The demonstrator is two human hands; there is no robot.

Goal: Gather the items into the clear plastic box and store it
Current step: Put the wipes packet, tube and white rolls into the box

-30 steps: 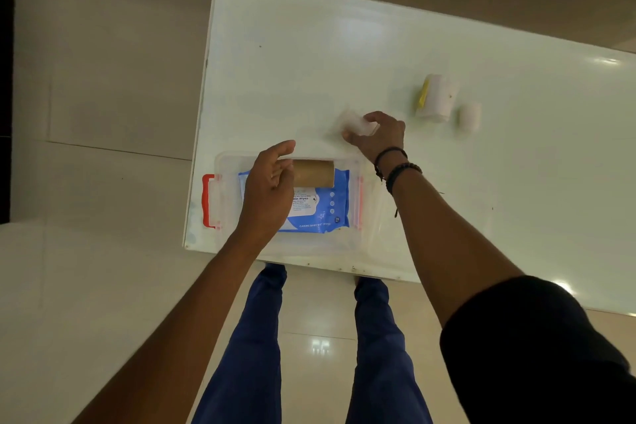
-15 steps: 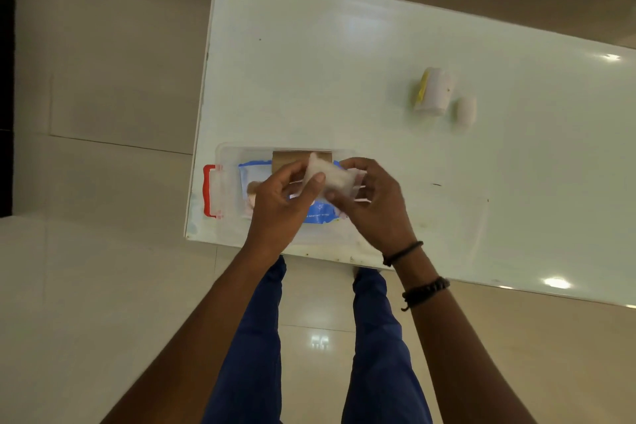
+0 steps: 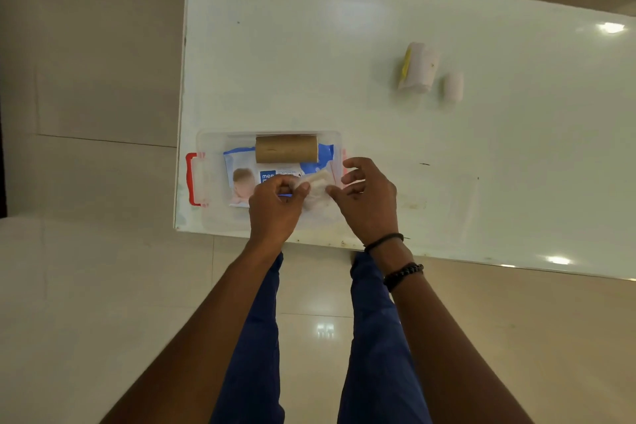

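From where I sit, the big change vs a sec ago: the small white packet (image 3: pixel 318 182), which the right hand (image 3: pixel 366 203) was picking off the table (image 3: pixel 309 62) just past the box (image 3: pixel 206 179), is now over the box w/ both hands on it. Half a sec back it was held higher, above the wipes; now it sits lower, near the right end of the box, looks like it's being tucked in beside the wipes pack (image 3: pixel 275 172). Left hand (image 3: pixel 273 208) is pinched narrow on the packet's left edge; it has come off the cardboard tube (image 3: pixel 286 149), which lies across the far side of the box on top of the wipes. Right hand grips the packet's right edge w/ thumb and forefinger, other fingers spread loose. Can't tell if the packet is touching the box floor yet, hands cover it. So my read: 3rd item is abt in, not yet let go. Still out on the table, well apart from the box to the far right: a white roll w/ yellow edge (image 3: pixel 418 67) and a smaller white roll (image 3: pixel 453 86) just beside it, both untouched. So roughly halfway on gathering; no lid in view, and storing isn't started. Next prob needs a long reach w/ the right hand for those two.
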